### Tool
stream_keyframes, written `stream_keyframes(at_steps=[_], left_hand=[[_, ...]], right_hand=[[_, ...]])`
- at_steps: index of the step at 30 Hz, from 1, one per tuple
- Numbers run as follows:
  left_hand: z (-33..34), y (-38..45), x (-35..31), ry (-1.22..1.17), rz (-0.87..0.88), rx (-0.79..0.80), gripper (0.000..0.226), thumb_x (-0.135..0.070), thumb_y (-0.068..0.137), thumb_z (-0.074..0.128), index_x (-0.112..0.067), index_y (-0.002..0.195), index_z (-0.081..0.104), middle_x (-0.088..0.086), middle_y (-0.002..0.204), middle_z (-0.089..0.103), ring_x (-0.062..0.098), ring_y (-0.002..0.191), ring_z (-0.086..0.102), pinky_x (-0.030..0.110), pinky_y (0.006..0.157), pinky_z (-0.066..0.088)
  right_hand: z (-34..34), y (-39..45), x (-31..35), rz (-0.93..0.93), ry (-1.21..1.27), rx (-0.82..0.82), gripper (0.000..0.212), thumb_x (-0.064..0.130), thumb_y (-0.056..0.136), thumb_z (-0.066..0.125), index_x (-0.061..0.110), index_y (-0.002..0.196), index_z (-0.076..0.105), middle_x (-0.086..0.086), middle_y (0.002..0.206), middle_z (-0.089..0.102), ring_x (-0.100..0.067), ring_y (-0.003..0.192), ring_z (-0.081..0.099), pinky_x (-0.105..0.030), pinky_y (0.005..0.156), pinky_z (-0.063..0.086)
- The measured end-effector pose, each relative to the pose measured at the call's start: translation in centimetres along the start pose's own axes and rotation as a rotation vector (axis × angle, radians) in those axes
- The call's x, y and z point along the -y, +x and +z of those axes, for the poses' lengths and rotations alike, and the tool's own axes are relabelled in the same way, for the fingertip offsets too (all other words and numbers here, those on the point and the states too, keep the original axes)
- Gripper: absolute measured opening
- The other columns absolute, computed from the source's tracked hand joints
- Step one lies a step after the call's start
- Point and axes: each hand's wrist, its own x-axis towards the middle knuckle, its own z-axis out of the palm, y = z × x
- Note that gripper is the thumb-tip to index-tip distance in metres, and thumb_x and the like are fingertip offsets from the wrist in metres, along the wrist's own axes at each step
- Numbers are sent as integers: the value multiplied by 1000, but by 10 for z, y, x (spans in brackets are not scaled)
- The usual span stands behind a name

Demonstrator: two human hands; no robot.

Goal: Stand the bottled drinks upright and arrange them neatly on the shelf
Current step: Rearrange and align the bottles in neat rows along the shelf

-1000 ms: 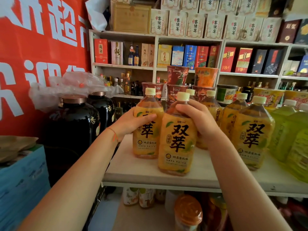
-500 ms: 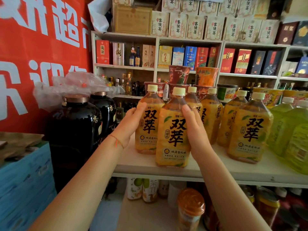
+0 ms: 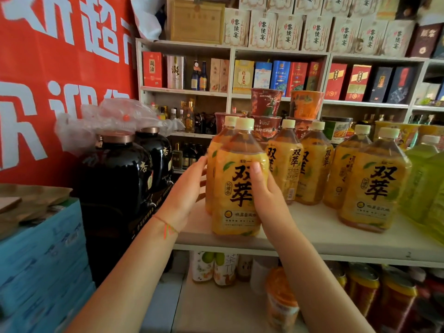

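Observation:
Several yellow-labelled tea bottles with cream caps stand upright on the white shelf (image 3: 312, 239). The front left bottle (image 3: 236, 188) stands near the shelf's front edge. My right hand (image 3: 266, 195) wraps its right side, thumb across the label. Directly behind it a second bottle (image 3: 212, 169) shows only its left edge and cap; my left hand (image 3: 185, 195) rests flat against that side, fingers extended. Further right stand two bottles (image 3: 286, 162) at the back and two larger-looking ones (image 3: 373, 183) nearer the front.
Green drink bottles (image 3: 425, 179) fill the shelf's right end. Stacked instant-noodle cups (image 3: 266, 104) stand behind the tea bottles. Two black jars (image 3: 120, 179) under a plastic bag sit left of the shelf, with blue cartons (image 3: 40, 260) in front. Bottles and jars fill the lower shelf.
The front bottle has slid left and now stands directly in front of the back one, covering it. My right hand has moved down its side; my left hand stays on the rear bottle.

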Motion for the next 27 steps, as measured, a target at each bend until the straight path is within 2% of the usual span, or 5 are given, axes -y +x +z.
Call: stream_keyframes(at_steps=[7, 12, 18, 22, 27], left_hand=[[6, -17, 0, -205, 0, 78, 58, -52, 107, 23, -29, 105, 76, -1, 103, 78, 9, 90, 75, 21, 63, 58], [9, -20, 6, -273, 50, -22, 55, -51, 107, 29, -15, 120, 68, 8, 111, 75, 24, 105, 72, 35, 80, 61], [32, -34, 3, 378, 1107, -549, 17, -11, 95, 50, -2, 98, 65, 2, 100, 59, 19, 97, 56, 30, 89, 45], [70, -37, 2, 608, 1251, -177, 30, -18, 99, 47, -10, 76, 64, -3, 67, 56, 9, 59, 50, 22, 55, 40], [111, -29, 24, 890, 990, 92, 31, -35, 97, 46, -17, 84, 67, -4, 75, 59, 11, 59, 54, 33, 52, 47]], right_hand=[[21, -1, -4, -12, 13, 55, 90, 80, 71, 43, 44, 152, 27, 16, 138, 54, -2, 120, 53, -22, 90, 44], [19, 0, -5, 32, -8, 62, 106, 94, 63, 43, 40, 152, 28, 14, 141, 52, -9, 127, 51, -34, 102, 45], [-46, 32, 0, -94, -287, -368, 63, 56, 90, 54, 25, 144, 42, 6, 135, 52, -11, 121, 51, -40, 103, 46], [-80, 63, -9, -97, -717, -420, 62, 30, 93, 60, 23, 149, 34, -3, 144, 45, -22, 131, 43, -44, 105, 43], [-89, 93, -2, -65, -927, -326, 61, 59, 93, 54, 17, 134, 39, -2, 126, 53, -21, 102, 58, -41, 75, 55]])
